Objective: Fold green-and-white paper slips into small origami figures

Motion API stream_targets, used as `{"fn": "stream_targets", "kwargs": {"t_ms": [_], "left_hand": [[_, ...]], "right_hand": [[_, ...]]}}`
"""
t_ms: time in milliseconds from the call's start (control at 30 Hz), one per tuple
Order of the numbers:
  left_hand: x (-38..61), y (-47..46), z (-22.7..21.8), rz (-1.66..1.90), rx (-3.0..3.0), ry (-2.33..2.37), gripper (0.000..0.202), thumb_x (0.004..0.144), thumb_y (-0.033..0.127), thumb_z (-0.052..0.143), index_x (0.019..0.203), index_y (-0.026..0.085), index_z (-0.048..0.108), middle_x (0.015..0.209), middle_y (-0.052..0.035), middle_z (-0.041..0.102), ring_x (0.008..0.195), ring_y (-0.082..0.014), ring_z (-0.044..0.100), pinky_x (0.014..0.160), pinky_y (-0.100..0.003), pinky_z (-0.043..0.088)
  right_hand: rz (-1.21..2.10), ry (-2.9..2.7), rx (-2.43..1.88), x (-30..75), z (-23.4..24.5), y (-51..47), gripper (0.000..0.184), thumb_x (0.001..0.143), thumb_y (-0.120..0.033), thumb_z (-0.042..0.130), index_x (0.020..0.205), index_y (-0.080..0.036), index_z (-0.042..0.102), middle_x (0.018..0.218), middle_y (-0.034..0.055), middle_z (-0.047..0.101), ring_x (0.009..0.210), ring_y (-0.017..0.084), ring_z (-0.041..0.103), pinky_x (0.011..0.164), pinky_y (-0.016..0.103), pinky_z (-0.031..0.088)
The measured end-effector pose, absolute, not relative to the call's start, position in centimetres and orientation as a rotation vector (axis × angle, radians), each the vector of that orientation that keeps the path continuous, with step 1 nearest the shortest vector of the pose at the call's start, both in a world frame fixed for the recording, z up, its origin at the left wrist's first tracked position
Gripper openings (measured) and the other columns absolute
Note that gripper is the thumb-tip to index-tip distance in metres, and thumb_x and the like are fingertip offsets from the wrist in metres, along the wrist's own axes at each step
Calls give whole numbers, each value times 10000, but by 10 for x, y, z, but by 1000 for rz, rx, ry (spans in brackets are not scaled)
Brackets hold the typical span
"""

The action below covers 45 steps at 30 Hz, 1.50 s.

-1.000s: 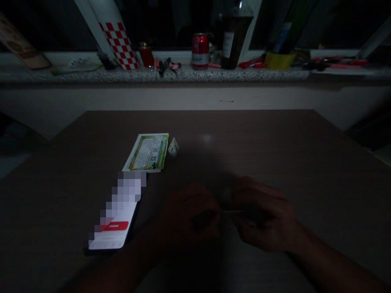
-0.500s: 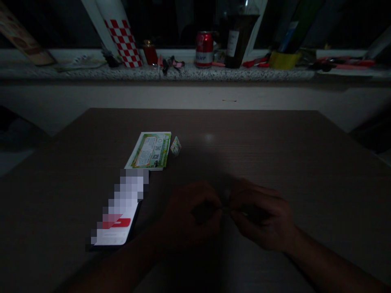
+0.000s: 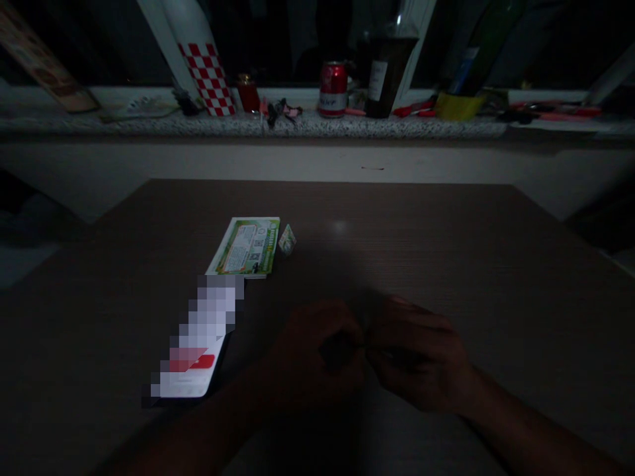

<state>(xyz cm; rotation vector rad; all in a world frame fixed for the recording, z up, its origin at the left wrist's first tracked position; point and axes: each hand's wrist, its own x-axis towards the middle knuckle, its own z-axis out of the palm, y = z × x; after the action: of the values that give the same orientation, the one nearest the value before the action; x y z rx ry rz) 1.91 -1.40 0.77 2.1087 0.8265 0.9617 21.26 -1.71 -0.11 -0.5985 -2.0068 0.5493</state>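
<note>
Left hand [image 3: 305, 330] and right hand [image 3: 439, 360] nearer each other than one second ago; the thin pale piece then spanning the gap no longer shows. Fingers curled, tips meeting or nearly so, lower centre; too dark to tell whether either grip is closed, or on what. Any piece would be between the tips. Risk: it slips unseen; likely cause, deep shadow. Risk: left forearm [image 3: 218, 413], just beside the phone [image 3: 198, 387], nudges it. Farther up the desk [image 3: 446, 244]: booklet [image 3: 248, 248] and small paper [image 3: 287, 240], no clear change.

Left hand [image 3: 305, 354] and right hand [image 3: 436, 360] closer together now
</note>
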Motion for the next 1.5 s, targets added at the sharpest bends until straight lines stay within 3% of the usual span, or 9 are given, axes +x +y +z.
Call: {"fn": "stream_targets", "kwargs": {"t_ms": [200,600,667,800,967,1067,1300,1500], "left_hand": [[22,-12,7,979,2166,758,153,685,50,602,778,161,553,728,9,560,652,-99,512,596,-205,378],[9,-5,12,826,1964,1016,48,754,139,555,712,163,555,684,15,569,632,-111,530,599,-224,408],[13,-9,14,866,1912,1018,42,784,163,562,778,158,604,733,2,614,682,-122,571,640,-230,437],[21,-15,12,804,1762,1092,220,783,268,664,985,183,683,864,-16,707,770,-150,630,677,-231,466],[21,-14,9,760,1687,1132,167,846,298,621,825,187,745,630,23,667,573,-102,559,513,-181,379],[19,-13,10,778,1677,1099,175,864,276,606,813,181,744,613,31,649,538,-82,517,483,-169,340],[17,-12,12,770,1703,1044,210,875,283,587,785,162,734,610,15,640,555,-93,537,503,-174,358],[20,-13,14,726,1690,1066,189,871,301,592,861,172,730,720,-5,701,644,-125,607,572,-198,425]], "right_hand": [[537,-2067,-566,214,2,-18,139,736,-20,607,823,-124,638,667,72,660,604,168,598,590,346,445],[673,-1624,-848,233,4,-22,203,789,-34,613,868,-214,662,741,8,645,709,162,622,608,299,487],[691,-1613,-896,232,2,-21,160,800,-64,626,842,-215,660,750,7,660,707,153,631,605,280,491],[743,-1612,-919,224,-1,-22,115,815,-101,624,824,-212,651,725,4,665,661,138,631,566,251,491],[691,-1684,-975,218,-6,-22,97,775,-110,673,785,-202,643,679,-10,680,587,112,635,547,210,505],[659,-1699,-1026,219,-8,-19,97,756,-118,695,773,-199,644,640,-20,683,538,95,632,510,177,494],[794,-1658,-1013,218,-11,-18,52,772,-149,686,751,-184,654,590,-15,678,489,97,624,460,178,484],[872,-1649,-1002,215,-8,-16,49,768,-136,679,736,-172,669,579,-9,678,476,95,610,429,176,467]]}}
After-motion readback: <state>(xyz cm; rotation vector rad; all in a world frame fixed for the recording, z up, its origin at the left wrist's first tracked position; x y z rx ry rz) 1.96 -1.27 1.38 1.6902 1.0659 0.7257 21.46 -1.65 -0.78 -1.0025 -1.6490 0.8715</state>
